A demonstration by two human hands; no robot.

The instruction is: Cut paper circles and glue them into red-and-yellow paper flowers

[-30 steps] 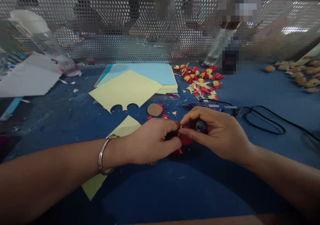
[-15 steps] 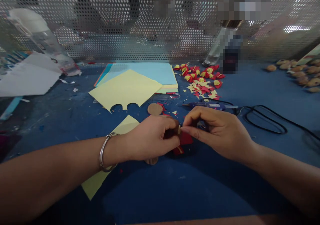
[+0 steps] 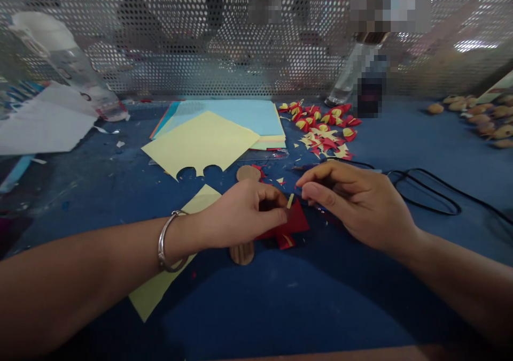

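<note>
My left hand (image 3: 248,211), with a silver bangle at its wrist, is closed in a pinch on a small pale yellow paper strip (image 3: 290,200). The strip's end sticks up past the fingertips. To its right, apart from the strip, my right hand (image 3: 355,203) has its thumb and forefinger drawn close together. A tiny red speck shows at the forefinger's tip; what these fingers hold, if anything, I cannot make out. Red paper (image 3: 296,219) lies below and between the hands. A round brown wooden piece (image 3: 248,174) and a grooved brown one (image 3: 242,253) show on either side of my left hand.
Yellow paper with cut-out curves (image 3: 200,141) rests on stacked coloured sheets (image 3: 240,115). Red and yellow paper shapes (image 3: 320,120) lie behind my right hand. A black cord (image 3: 425,190) loops at right. Bottles (image 3: 76,67) stand by a perforated metal screen (image 3: 180,45).
My right hand has drawn back to the right, away from my left fingertips. The yellow strip now shows in my left pinch, and more of the red paper is uncovered.
</note>
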